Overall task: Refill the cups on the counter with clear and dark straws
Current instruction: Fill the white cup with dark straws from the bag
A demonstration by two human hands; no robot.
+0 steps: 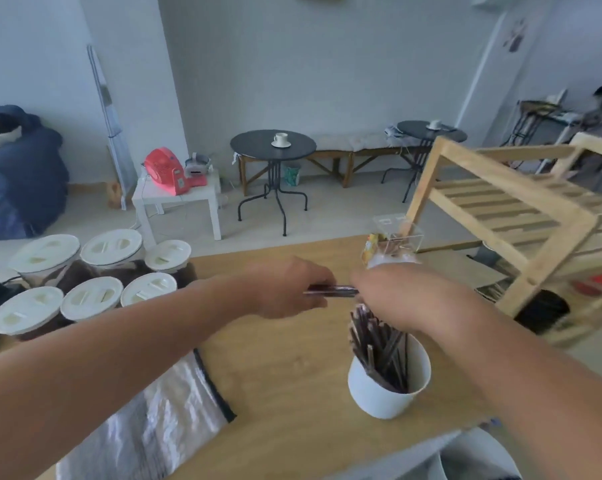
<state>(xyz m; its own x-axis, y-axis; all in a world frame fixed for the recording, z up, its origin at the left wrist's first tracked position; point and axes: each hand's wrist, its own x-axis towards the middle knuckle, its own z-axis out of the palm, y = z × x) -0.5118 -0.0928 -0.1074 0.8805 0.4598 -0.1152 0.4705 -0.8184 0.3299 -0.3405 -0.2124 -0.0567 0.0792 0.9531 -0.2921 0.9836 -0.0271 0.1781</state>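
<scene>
The left hand has its fingers curled round one end of a short bundle of dark, glossy straws, held level above the light wooden table. The bundle's other end runs into the right hand. That hand shows only its back, so I cannot tell whether its fingers are clamped on the straws or merely steadying them.

Just below and nearer stands the white round cup, already holding a leaning sheaf of dark straws.

To do this step well, tip the bundle upright over the open right side of the cup. Even the lower ends first, then let them slide down together rather than dropping them, as loose straws would likely catch on the leaning ones and spill.

No clear straws can be made out with certainty. A crinkled silver foil bag lies near left.

No brand or lettering is readable. The packet in the far clear plastic box shows yellow-orange print, too blurred to read.
</scene>
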